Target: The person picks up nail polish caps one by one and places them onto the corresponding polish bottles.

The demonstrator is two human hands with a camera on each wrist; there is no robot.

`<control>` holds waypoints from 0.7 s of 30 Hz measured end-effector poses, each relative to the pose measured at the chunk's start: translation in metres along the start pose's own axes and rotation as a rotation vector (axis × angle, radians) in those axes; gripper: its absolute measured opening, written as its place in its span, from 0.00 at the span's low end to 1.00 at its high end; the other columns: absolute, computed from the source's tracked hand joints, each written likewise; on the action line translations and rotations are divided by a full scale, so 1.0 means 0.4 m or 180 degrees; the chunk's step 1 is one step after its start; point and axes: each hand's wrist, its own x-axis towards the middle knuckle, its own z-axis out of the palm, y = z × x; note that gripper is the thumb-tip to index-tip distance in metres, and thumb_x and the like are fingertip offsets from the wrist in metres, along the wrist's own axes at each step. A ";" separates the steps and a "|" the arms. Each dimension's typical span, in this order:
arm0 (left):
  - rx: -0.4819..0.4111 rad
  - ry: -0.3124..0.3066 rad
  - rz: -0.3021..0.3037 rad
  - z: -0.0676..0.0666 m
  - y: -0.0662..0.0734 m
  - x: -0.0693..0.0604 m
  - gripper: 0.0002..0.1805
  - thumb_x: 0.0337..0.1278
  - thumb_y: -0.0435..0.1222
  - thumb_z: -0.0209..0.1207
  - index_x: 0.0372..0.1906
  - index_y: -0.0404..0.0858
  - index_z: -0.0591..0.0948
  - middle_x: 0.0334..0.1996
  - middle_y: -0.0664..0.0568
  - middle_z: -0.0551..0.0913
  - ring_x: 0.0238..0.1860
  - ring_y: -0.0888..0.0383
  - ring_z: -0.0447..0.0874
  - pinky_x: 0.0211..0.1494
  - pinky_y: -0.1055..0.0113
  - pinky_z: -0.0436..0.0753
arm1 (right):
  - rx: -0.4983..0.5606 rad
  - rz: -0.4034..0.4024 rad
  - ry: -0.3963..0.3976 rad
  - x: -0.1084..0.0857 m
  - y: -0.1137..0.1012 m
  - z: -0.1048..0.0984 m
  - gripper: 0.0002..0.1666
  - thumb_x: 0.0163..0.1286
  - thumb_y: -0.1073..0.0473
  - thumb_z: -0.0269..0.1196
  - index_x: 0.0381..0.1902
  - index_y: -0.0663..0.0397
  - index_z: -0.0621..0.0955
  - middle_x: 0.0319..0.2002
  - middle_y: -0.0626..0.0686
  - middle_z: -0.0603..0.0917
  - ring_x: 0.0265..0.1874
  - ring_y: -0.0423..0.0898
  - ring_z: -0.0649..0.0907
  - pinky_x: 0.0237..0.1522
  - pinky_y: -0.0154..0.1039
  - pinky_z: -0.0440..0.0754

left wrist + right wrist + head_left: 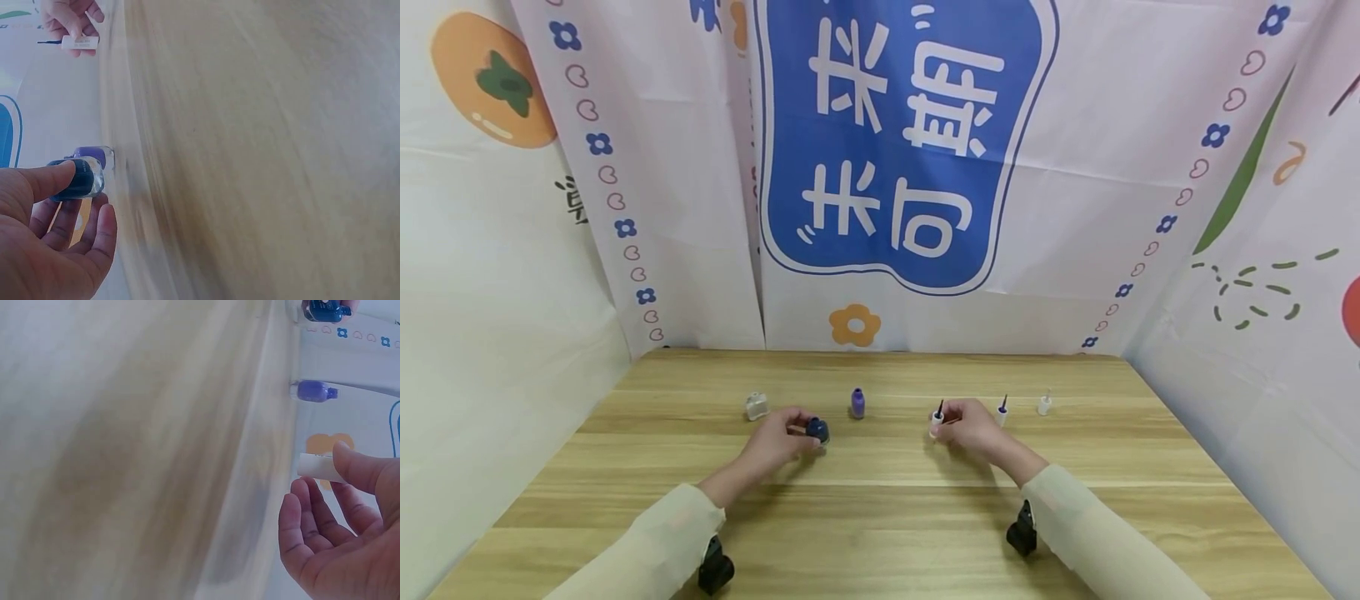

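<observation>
My left hand (777, 439) pinches an uncapped dark blue nail polish bottle (817, 430), upright, between thumb and fingers. In the left wrist view, the thumb lies across the dark bottle (81, 180), which has a clear base. Across from it, my right hand (976, 427) pinches a white brush cap (936, 422) with the dark brush pointing up. In the right wrist view, the thumb hides one end of the white cap (315, 466). Between the hands, an uncapped purple nail polish bottle (857, 405) stands on the table, touched by neither.
A pale uncapped bottle (756, 406) stands behind the left hand. Just behind the right hand is a white cap with a dark brush (1002, 411); farther right stands another with a pale brush (1045, 405). The wooden table (880, 525) meets printed cloth (692, 250) at its back.
</observation>
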 end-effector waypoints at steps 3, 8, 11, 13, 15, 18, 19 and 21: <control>-0.0033 -0.0024 0.0042 -0.001 0.003 0.000 0.15 0.51 0.24 0.65 0.47 0.33 0.81 0.41 0.45 0.82 0.42 0.50 0.81 0.40 0.60 0.84 | -0.0016 -0.0016 0.0000 0.000 -0.006 -0.009 0.03 0.62 0.66 0.67 0.34 0.58 0.82 0.34 0.51 0.81 0.34 0.46 0.77 0.33 0.36 0.76; -0.0020 -0.0086 0.0187 0.000 0.005 0.001 0.13 0.54 0.26 0.65 0.46 0.35 0.81 0.43 0.47 0.81 0.43 0.51 0.82 0.43 0.60 0.83 | 0.0119 -0.0057 -0.0071 -0.001 -0.020 -0.024 0.04 0.63 0.67 0.66 0.36 0.62 0.82 0.34 0.53 0.82 0.34 0.45 0.77 0.36 0.44 0.80; -0.0055 -0.0119 0.0263 0.001 0.008 0.001 0.14 0.55 0.27 0.65 0.47 0.34 0.80 0.45 0.46 0.81 0.44 0.50 0.82 0.45 0.60 0.83 | 0.0196 -0.0085 -0.0134 -0.002 -0.029 -0.030 0.05 0.64 0.67 0.66 0.38 0.64 0.82 0.35 0.54 0.82 0.34 0.45 0.79 0.40 0.49 0.82; -0.0110 -0.0131 0.0308 0.002 0.013 -0.001 0.14 0.56 0.27 0.65 0.48 0.34 0.80 0.46 0.45 0.80 0.44 0.49 0.83 0.44 0.60 0.83 | 0.0241 -0.0087 -0.0167 -0.003 -0.034 -0.032 0.06 0.65 0.67 0.65 0.39 0.64 0.81 0.36 0.54 0.82 0.36 0.45 0.79 0.42 0.51 0.82; -0.0167 -0.0143 0.0367 0.004 0.018 -0.003 0.15 0.56 0.27 0.65 0.49 0.32 0.80 0.46 0.43 0.80 0.44 0.48 0.83 0.44 0.59 0.84 | 0.0268 -0.0091 -0.0196 -0.005 -0.040 -0.035 0.06 0.65 0.67 0.65 0.39 0.64 0.81 0.37 0.54 0.82 0.37 0.45 0.80 0.43 0.51 0.82; -0.0278 -0.0198 0.0419 0.009 0.025 -0.005 0.17 0.57 0.26 0.64 0.51 0.31 0.78 0.47 0.42 0.79 0.43 0.48 0.84 0.43 0.56 0.84 | 0.0360 -0.0099 -0.0236 -0.010 -0.048 -0.038 0.06 0.66 0.67 0.64 0.40 0.65 0.80 0.40 0.56 0.82 0.38 0.47 0.82 0.44 0.52 0.82; -0.0316 -0.0215 0.0419 0.010 0.027 -0.005 0.17 0.57 0.26 0.64 0.52 0.30 0.78 0.47 0.42 0.79 0.43 0.49 0.84 0.43 0.55 0.84 | 0.0387 -0.0106 -0.0247 -0.012 -0.051 -0.040 0.06 0.66 0.67 0.64 0.40 0.65 0.80 0.41 0.56 0.82 0.39 0.47 0.82 0.44 0.52 0.83; -0.0377 -0.0258 0.0415 0.013 0.030 -0.004 0.18 0.58 0.26 0.63 0.53 0.30 0.77 0.47 0.42 0.79 0.43 0.49 0.84 0.43 0.54 0.84 | 0.0449 -0.0126 -0.0282 -0.017 -0.057 -0.043 0.07 0.66 0.67 0.64 0.41 0.66 0.80 0.43 0.59 0.82 0.40 0.48 0.83 0.43 0.52 0.83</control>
